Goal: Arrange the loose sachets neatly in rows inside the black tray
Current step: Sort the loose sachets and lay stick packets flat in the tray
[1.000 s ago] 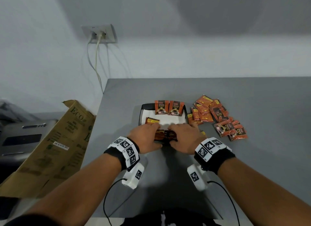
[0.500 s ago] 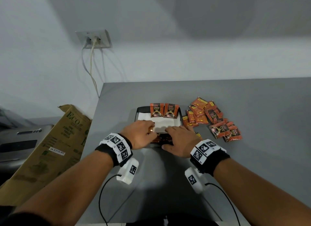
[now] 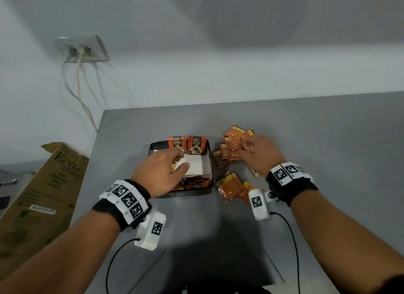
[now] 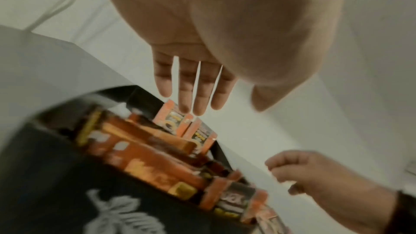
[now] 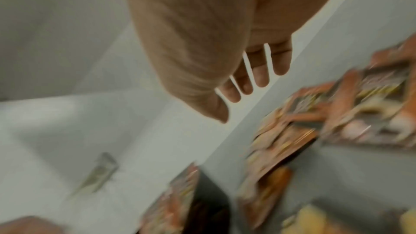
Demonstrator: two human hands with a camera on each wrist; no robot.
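The black tray [image 3: 153, 147] sits mid-table with a white liner [image 3: 196, 166]. Two orange sachets [image 3: 185, 143] stand against its back wall, and a row of sachets [image 3: 194, 184] lies along its front. My left hand [image 3: 177, 160] hovers over the tray with straight fingers and holds nothing. In the left wrist view its fingertips [image 4: 193, 108] are just above the standing sachets [image 4: 191, 127]. My right hand [image 3: 255, 149] is over the loose sachet pile [image 3: 231, 138] to the right of the tray, blurred. The right wrist view shows its fingers [image 5: 258, 76] extended and empty.
More loose sachets [image 3: 231, 186] lie near the tray's front right corner. A cardboard box [image 3: 43, 184] leans beside the table's left edge. A wall socket with cables [image 3: 80, 50] is at the back left. Wrist camera cables trail over the near table.
Both hands have left the front row in the tray. The right hand moved right to the loose pile; the left hand moved toward the tray's back.
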